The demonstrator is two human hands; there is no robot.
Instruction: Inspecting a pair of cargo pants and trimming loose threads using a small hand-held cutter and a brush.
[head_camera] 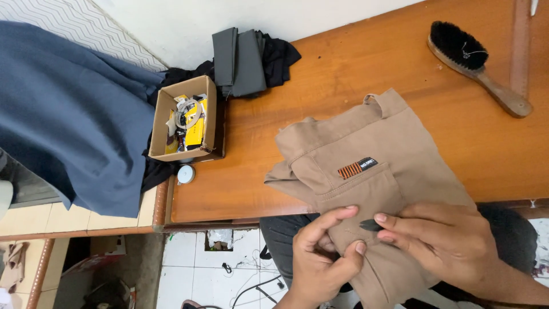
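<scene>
- Tan cotton trousers with a small striped label above the back pocket [366, 154] — spread at the near right of the orange-brown wooden desk [320, 74], lower part hanging over the near edge toward the lap.
- Left hand [323, 257] pinching a fold of the tan cloth just below the pocket, fingers [343, 213] curled tight on it.
- Right hand [452, 243] grasping a small dark pointed tool [372, 225], tip lying on the cloth between the two hands; kind of tool too small to tell.
- Best done with the cloth held taut by the left pinch, tip kept flat and shallow, worked away from the thumb — slowly, so only thread is caught and not the weave.
- Far right: wooden-handled brush with black bristles [474, 63].
- Far left: open cardboard box of oddments [186, 117], folded grey cloth [240, 60], large blue fabric [68, 114].
</scene>
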